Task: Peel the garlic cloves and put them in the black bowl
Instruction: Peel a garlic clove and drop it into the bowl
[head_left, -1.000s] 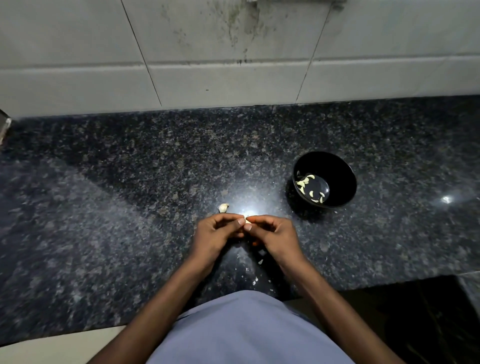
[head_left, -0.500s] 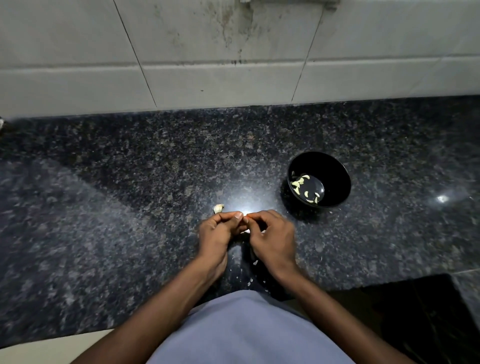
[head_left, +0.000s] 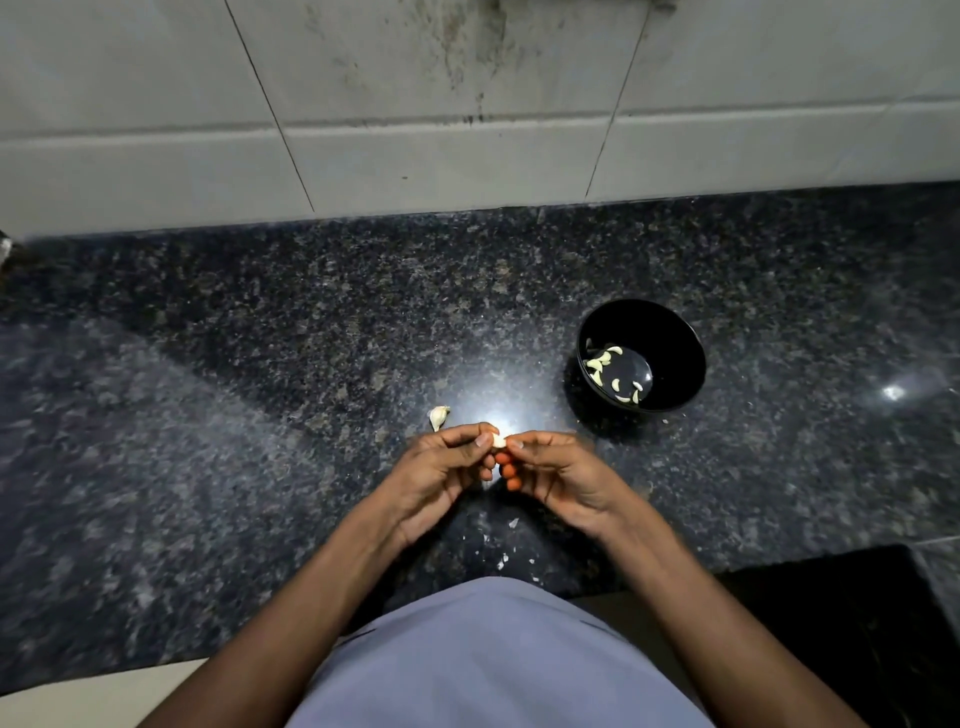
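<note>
At frame centre, left hand (head_left: 441, 470) and right hand (head_left: 558, 475) pinch one garlic clove (head_left: 498, 441) between curled fingertips above the bench (head_left: 260, 364), the black bowl (head_left: 670, 332) lying up-right, nearer the right hand.

Dim kitchen, bright glare patch on granite counter (head_left: 260, 467) ahead of hands, second glint far right; corners darken, wide-angle bends wall tiles (head_left: 441, 166), slight blur at edges
</note>
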